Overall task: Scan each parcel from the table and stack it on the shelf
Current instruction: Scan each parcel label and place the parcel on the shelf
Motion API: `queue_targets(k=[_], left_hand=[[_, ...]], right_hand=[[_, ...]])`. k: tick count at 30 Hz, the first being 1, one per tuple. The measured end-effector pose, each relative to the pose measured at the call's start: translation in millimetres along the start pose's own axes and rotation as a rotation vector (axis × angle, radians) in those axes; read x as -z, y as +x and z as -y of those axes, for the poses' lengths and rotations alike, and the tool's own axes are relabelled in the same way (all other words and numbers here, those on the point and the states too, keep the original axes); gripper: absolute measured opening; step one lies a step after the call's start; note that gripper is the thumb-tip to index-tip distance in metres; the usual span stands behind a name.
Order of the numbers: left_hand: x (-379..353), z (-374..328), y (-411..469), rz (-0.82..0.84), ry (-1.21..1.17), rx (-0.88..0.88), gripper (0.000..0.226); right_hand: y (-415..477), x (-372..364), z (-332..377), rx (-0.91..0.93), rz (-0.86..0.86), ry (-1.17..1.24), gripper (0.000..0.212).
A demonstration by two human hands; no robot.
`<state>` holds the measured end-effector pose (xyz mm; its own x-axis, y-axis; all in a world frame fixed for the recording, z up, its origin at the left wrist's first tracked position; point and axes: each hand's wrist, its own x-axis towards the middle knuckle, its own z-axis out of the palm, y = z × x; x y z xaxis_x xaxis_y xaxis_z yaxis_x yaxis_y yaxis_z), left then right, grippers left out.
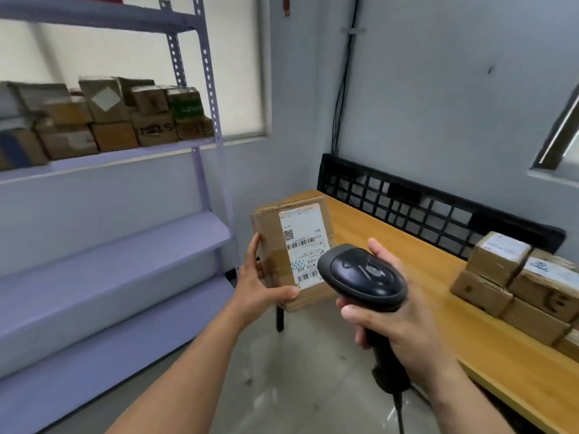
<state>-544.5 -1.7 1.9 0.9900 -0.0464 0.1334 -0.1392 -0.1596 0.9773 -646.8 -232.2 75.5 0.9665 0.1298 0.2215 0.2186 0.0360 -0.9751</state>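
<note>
My left hand [261, 281] grips a brown cardboard parcel [272, 245] upright in mid-air, thumb on its front lower edge. The parcel's white shipping label [302, 242] with barcodes faces me. My right hand [398, 321] grips the handle of a black barcode scanner [363, 275], whose head sits just right of the label and points at it. Several more brown parcels [520, 283] are stacked on the wooden table [407, 255] at the right. The lilac metal shelf [200, 145] on the left holds several stacked parcels [103, 120] on its upper level.
Two lower shelf levels [125, 252] show bare boards. A black mesh panel [407, 202] runs along the table's back edge against the wall. The scanner's cable [399, 411] hangs down to the grey tiled floor [297, 386] between the shelf and the table.
</note>
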Motion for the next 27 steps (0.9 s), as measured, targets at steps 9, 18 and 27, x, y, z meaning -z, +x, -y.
queue_targets(k=[9,18,27], left_hand=[[133.6,29.0,-48.2,-0.286,0.043,0.066,0.129],[230.0,34.9,-87.2,-0.524,0.133,0.161,0.129],[307.1,40.0,-67.5,-0.668,0.171,0.181,0.12]], right_hand=[[42.4,-115.4,-12.7,-0.038,0.251,0.042,0.097],[84.0,-210.7,-28.2,-0.064,0.485,0.095,0.09],[147.2,-285.0,-44.5,-0.084,0.609,0.151,0.094]])
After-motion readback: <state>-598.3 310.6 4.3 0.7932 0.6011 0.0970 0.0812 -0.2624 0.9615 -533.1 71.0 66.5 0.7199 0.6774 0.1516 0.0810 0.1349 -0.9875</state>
